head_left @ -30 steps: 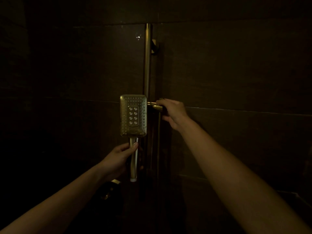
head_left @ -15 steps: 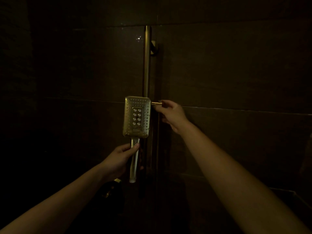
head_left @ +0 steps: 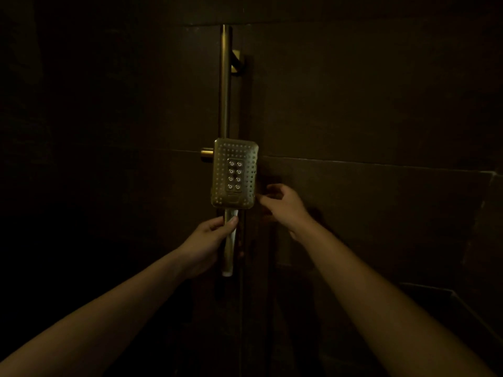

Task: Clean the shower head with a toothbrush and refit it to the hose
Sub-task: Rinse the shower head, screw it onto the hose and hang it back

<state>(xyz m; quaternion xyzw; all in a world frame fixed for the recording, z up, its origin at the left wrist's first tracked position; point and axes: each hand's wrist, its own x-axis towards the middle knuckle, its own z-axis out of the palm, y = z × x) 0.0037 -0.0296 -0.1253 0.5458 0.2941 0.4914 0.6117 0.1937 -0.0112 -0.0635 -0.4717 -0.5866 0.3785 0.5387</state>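
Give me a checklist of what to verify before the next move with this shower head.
1. Left hand grips the shower head by its handle: ok.
2. Shower head upright, spray face toward the camera: ok.
3. Hose joined to the handle's lower end: end looks bare, not ok.
4. Right hand, beside the head's lower corner, free of any object: cannot tell, too dark.
5. Toothbrush within sight: not ok.

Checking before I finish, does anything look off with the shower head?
The handle of the shower head ends bare and white, no hose joined, while the left hand grips it. Nothing else stands out, though the light is dim.
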